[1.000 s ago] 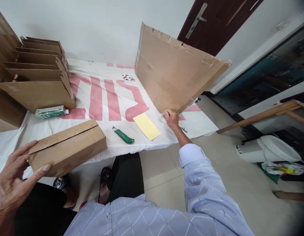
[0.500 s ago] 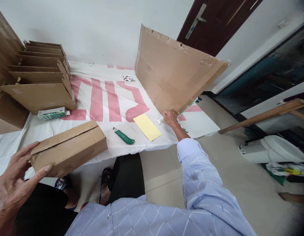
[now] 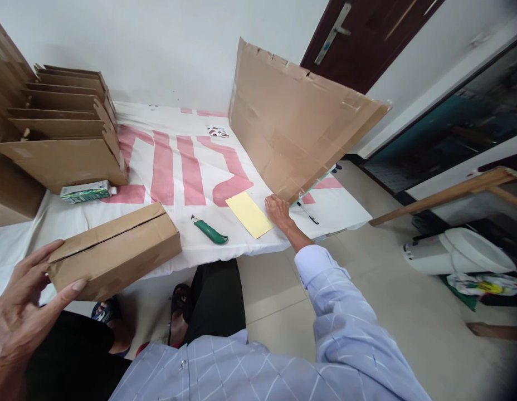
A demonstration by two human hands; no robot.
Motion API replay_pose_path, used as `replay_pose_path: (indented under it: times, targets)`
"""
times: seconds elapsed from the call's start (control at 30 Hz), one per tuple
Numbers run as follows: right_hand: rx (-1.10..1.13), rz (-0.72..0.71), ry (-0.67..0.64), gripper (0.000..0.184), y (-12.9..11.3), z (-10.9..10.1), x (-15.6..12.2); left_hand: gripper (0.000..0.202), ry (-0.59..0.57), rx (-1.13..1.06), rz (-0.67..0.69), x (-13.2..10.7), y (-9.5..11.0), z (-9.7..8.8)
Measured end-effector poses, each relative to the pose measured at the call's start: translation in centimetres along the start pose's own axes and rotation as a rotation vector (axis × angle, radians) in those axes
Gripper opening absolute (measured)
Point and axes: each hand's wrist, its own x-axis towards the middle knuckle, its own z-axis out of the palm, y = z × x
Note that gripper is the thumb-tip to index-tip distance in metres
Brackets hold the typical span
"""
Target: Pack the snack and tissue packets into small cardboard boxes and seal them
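My left hand [image 3: 27, 309] grips the near left end of a closed cardboard box [image 3: 120, 250], thumb on its front side and fingers behind. The box lies at the table's front edge, a seam running along its top. My right hand [image 3: 277, 210] rests on the cloth with its fingers curled; whatever is in them is hidden. Just left of it lies a yellow paper sheet [image 3: 249, 215], and a large cardboard piece [image 3: 300, 122] stands behind it. A pen [image 3: 307, 213] lies to its right. Between box and paper is a green utility knife [image 3: 209, 229].
Several folded cardboard pieces [image 3: 62, 159] stand at the left, with a green-and-white carton [image 3: 85, 192] before them. A small patterned packet [image 3: 217, 131] lies farther back on the white-and-red cloth [image 3: 191, 120]. A white bucket [image 3: 446, 253] and wooden bar [image 3: 442, 195] are at right.
My right hand has moved slightly left, towards the yellow paper, uncovering more of the pen. The crumpled white bit beside it is out of sight. My left hand still holds the box.
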Motion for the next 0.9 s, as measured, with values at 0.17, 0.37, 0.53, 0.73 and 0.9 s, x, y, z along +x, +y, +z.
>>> replay_pose_path:
  times: [0.17,0.37,0.53,0.73,0.9]
  targets:
    - [0.028,-0.027,0.0,0.032,0.2,0.6,-0.6,0.049,-0.007,0.032,-0.001,-0.3,-0.4,0.0]
    - [0.117,-0.063,-0.021,0.02,1.8,0.9,-1.2,0.046,0.018,-0.023,-0.004,-0.6,-0.4,0.2]
    - [0.217,-0.071,-0.02,0.031,2.7,1.5,-1.0,0.036,0.012,-0.012,0.017,-0.2,-0.6,0.4]
    - [0.282,-0.013,-0.003,0.027,3.0,2.3,-0.2,0.041,0.045,-0.003,-0.022,-0.5,0.6,0.6]
    - [0.273,0.066,-0.005,0.031,2.6,2.5,0.3,0.038,0.009,-0.033,-0.008,-0.5,1.2,0.2]
